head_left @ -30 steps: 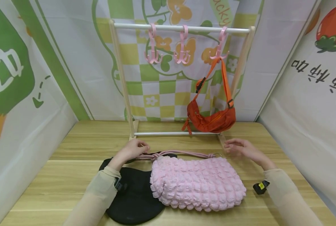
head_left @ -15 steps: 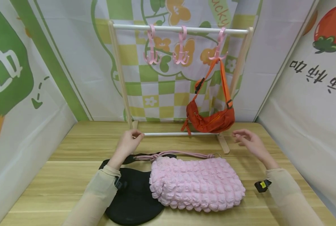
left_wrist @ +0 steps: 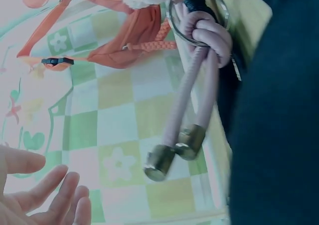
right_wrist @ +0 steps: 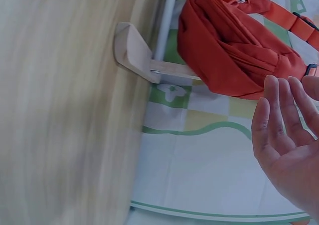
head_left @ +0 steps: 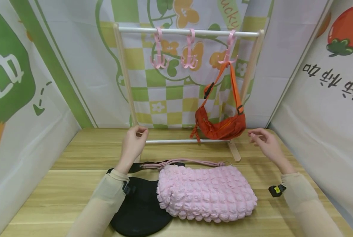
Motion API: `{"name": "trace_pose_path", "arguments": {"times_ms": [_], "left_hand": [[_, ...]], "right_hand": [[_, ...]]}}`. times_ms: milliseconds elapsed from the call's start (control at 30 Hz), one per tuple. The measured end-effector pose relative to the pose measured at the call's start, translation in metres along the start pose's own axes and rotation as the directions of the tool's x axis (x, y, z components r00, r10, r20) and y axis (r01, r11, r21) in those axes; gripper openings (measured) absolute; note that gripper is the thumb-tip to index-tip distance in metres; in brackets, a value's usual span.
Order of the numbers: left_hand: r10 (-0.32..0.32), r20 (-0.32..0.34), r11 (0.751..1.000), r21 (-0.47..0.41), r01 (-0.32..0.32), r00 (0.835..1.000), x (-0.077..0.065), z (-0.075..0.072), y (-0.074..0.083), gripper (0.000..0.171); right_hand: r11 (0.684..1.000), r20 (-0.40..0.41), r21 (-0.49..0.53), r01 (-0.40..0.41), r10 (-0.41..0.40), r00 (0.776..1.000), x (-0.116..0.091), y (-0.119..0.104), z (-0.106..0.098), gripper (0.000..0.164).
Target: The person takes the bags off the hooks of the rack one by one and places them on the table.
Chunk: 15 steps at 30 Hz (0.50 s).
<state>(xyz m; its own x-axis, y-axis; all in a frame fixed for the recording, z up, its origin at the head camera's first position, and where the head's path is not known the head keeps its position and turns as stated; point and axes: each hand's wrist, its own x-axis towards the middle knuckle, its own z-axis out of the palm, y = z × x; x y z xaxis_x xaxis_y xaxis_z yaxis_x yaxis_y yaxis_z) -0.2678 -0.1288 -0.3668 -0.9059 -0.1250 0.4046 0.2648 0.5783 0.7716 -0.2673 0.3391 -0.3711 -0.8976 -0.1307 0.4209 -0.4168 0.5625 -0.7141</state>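
Evidently both hands are bare of any load; the left hand [head_left: 133, 144] is loosely bent, thumb apart from the fingers, before the rack [head_left: 209, 33] near the table's [head_left: 45, 204] far edge; the right hand [head_left: 266, 144] is slightly cupped, gripping nothing, just beside the orange bag [head_left: 222, 127], which hangs from the right hook [head_left: 228, 54]. Nearer the front edge lies the pink bag [head_left: 206, 194], overlapping the black bag [head_left: 140, 207] on its left; the pink one looks puffy, soft and light, so its body would likely squash, and its cord strap [head_left: 195, 161] seems the surer hold, away from the knot and metal tips [left_wrist: 159, 162]; the black one looks smooth, limp, perhaps slippery, best taken by its strap, partly hidden; nothing here seems fragile, though the rack looks light enough to tip.
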Motion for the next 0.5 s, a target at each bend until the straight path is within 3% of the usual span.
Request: {"name": "trace_pose_path", "arguments": {"times_ms": [200,500], "left_hand": [[0.044,-0.057,0.999,-0.019,-0.045,0.997,0.006,0.003,0.007,0.022],[0.159,-0.122,0.984,-0.062,-0.168,0.98,0.017,0.01,0.023,0.025]], "right_hand": [[0.996,-0.045,-0.089,0.015,-0.019,0.999,0.004,-0.029,-0.006,0.027],[0.996,-0.098,-0.093,0.006,-0.015,0.995,0.02,-0.014,-0.013,0.03]]}}
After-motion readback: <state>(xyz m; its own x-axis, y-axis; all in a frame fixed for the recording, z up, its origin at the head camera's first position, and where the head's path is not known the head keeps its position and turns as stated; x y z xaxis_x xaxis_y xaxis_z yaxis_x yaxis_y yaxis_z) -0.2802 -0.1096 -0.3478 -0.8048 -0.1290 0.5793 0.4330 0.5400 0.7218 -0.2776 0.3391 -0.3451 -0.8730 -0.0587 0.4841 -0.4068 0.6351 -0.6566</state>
